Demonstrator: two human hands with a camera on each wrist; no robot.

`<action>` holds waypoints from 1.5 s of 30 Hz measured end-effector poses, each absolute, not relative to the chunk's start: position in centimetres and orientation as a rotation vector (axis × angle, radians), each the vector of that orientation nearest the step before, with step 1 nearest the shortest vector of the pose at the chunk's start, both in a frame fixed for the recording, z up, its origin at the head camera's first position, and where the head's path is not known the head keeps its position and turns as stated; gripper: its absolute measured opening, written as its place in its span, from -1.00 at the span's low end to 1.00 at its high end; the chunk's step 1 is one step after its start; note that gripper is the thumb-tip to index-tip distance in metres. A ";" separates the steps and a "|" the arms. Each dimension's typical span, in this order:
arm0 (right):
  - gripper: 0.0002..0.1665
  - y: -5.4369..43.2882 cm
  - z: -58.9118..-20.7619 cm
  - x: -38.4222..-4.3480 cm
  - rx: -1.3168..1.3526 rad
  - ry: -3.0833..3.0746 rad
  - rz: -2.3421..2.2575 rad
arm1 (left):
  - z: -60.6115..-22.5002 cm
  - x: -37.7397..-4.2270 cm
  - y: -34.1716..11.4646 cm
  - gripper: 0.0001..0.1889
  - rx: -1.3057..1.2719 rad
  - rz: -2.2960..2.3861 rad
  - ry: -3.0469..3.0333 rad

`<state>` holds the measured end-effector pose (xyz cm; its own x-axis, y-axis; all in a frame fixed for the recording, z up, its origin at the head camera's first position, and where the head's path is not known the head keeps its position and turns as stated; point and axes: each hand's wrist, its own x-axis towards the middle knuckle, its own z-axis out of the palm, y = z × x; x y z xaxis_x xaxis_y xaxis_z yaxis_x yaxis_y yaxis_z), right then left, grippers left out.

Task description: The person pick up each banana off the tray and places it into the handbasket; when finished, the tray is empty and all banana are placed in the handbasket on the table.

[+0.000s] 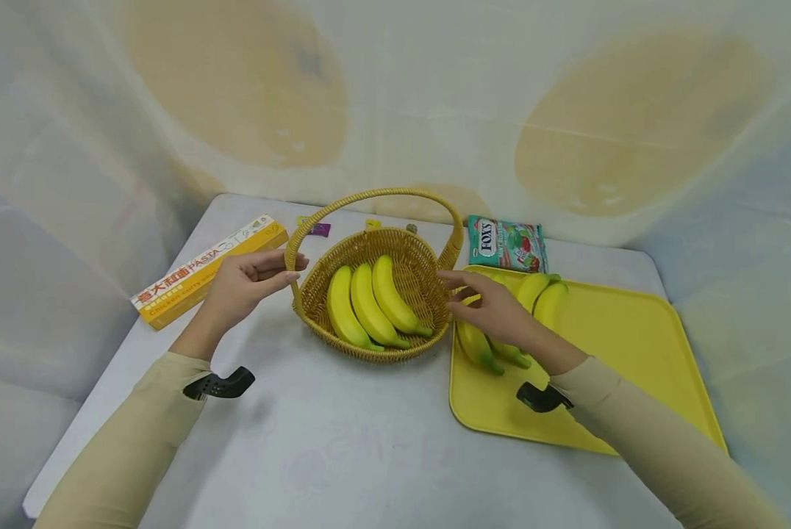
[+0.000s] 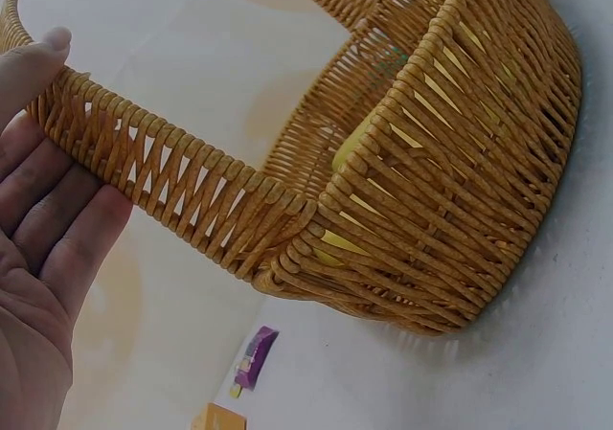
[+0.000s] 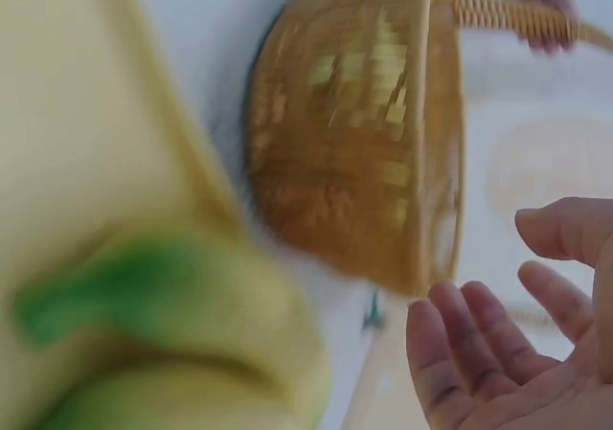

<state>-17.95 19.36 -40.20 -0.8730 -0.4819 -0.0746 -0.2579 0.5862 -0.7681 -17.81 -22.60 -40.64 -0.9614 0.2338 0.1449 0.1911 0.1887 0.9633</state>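
A wicker basket with a tall arched handle stands on the table, and three bananas lie side by side inside it. My left hand pinches the left side of the handle. In the left wrist view the thumb lies over the handle's edge and the fingers are behind it. At the basket's right rim hovers my right hand, fingers spread and holding nothing. Beneath that hand, several more bananas lie on a yellow tray, partly hidden by it.
An orange and white pasta box lies at the left. Behind the tray is a green candy bag. Small wrapped pieces, one a purple packet, lie behind the basket. Fabric walls enclose the table's back and sides.
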 end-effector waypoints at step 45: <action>-0.22 29.0 -37.9 -14.4 -0.410 2.742 -0.882 | -40.4 -17.6 -22.5 -0.61 0.421 1.913 2.419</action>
<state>-14.37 29.03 -37.91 -0.9341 -0.3317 -0.1324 -0.1922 0.7793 -0.5964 -17.60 -22.52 -40.44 -0.9630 0.2282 0.1434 0.1922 0.2083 0.9590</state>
